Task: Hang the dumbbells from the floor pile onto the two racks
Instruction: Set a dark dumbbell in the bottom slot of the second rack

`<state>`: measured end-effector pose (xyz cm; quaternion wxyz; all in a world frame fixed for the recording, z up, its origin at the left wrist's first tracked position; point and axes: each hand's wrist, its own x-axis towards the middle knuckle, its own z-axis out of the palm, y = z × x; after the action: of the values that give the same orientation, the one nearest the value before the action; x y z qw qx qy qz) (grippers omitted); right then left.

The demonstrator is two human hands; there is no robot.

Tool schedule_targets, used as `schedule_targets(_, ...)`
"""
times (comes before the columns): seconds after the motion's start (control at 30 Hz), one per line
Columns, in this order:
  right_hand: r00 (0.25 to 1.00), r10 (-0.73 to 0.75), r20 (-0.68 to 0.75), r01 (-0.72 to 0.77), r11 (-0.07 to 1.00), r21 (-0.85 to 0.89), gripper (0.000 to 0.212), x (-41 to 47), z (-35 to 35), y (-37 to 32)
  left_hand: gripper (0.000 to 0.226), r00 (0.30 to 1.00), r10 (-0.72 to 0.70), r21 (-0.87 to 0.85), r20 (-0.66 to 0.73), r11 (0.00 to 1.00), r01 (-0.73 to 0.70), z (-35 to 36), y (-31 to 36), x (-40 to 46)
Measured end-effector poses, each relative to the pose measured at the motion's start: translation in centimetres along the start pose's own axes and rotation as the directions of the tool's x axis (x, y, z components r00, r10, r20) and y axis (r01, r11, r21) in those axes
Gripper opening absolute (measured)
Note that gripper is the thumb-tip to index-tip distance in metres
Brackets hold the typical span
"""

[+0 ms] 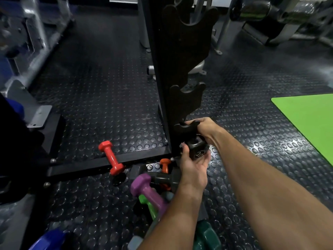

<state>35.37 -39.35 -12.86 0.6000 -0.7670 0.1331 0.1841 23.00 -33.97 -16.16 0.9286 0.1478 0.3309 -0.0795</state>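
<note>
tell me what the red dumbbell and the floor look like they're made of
Red dumbbell: likely a vinyl or neoprene coating over a heavy core, judging by its smooth, uniform colour and soft sheen. Floor: probably rubber matting, dark with raised round studs and a dull gloss.

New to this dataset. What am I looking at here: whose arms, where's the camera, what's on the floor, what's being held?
There is no robot here. A person wears one wide-angle camera on the head, so this single picture looks forward and down along their own bare arms.

Both hands are on a black dumbbell at the foot of a tall black rack. The left hand cups its lower head from below; the right hand reaches in from above, at the rack's lowest cradle. The cradles higher up hold nothing.

On the studded rubber floor lies the pile: a red dumbbell across the rack's base bar, a small orange one, a purple one, a green one and another black one. A green mat lies to the right.
</note>
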Motion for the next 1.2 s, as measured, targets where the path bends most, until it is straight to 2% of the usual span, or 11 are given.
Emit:
schedule_targets(0.23,1.000,0.026,-0.011,-0.027,0.999,-0.042,0.019,0.4,0.1,0.5,0.063,0.992,0.013,-0.021,-0.127,1.000,-0.015,0.0,-0.3,0.1)
schedule_targets(0.33,1.000,0.029,-0.008,-0.029,0.998,-0.064,0.022,0.5,0.0,0.8,0.060,0.991,0.110,0.130,-0.080,0.987,-0.099,-0.2,-1.0,0.0)
schedule_targets(0.43,1.000,-0.002,-0.021,-0.001,0.991,-0.136,0.028,0.8,0.0,1.2,0.041,0.957,0.284,0.382,0.054,0.880,-0.282,-0.2,-1.6,0.4)
schedule_targets(0.57,0.999,-0.028,-0.042,0.020,0.984,-0.178,0.026,1.3,0.0,1.6,0.042,0.916,0.399,0.501,0.029,0.787,-0.359,-0.7,-1.2,1.1)
schedule_targets(0.67,0.999,-0.019,-0.041,0.012,0.985,-0.170,0.029,1.4,-0.2,1.8,0.041,0.914,0.402,0.497,0.056,0.782,-0.375,-1.1,-0.7,0.6)
schedule_targets(0.8,1.000,-0.007,-0.011,0.006,0.990,-0.142,0.024,1.8,-0.3,2.3,0.039,0.947,0.315,0.397,0.071,0.861,-0.316,-1.1,0.0,-0.3)
schedule_targets(0.93,1.000,0.005,0.016,-0.004,0.996,-0.094,0.016,1.9,-0.4,2.7,0.046,0.969,0.247,0.343,0.005,0.910,-0.233,-1.2,-0.2,-0.2)
schedule_targets(1.0,0.999,0.015,0.036,-0.013,0.999,-0.037,0.023,1.7,-0.2,2.7,0.046,0.964,0.254,0.366,-0.084,0.907,-0.207,-0.9,-0.2,0.0)
schedule_targets(1.07,0.999,0.026,0.028,-0.026,1.000,0.013,0.033,1.6,0.2,2.9,0.049,0.901,0.385,0.623,-0.198,0.760,-0.187,-0.2,0.4,0.3)
schedule_targets(1.13,1.000,0.024,0.016,-0.024,0.999,0.023,0.038,1.5,0.4,3.0,0.062,0.849,0.491,0.865,-0.193,0.493,-0.089,0.8,1.0,-0.2)
schedule_targets(1.2,1.000,0.029,0.004,-0.029,0.999,0.018,0.044,1.5,0.2,3.2,0.069,0.857,0.482,0.921,-0.183,0.389,-0.023,1.3,1.6,-0.8)
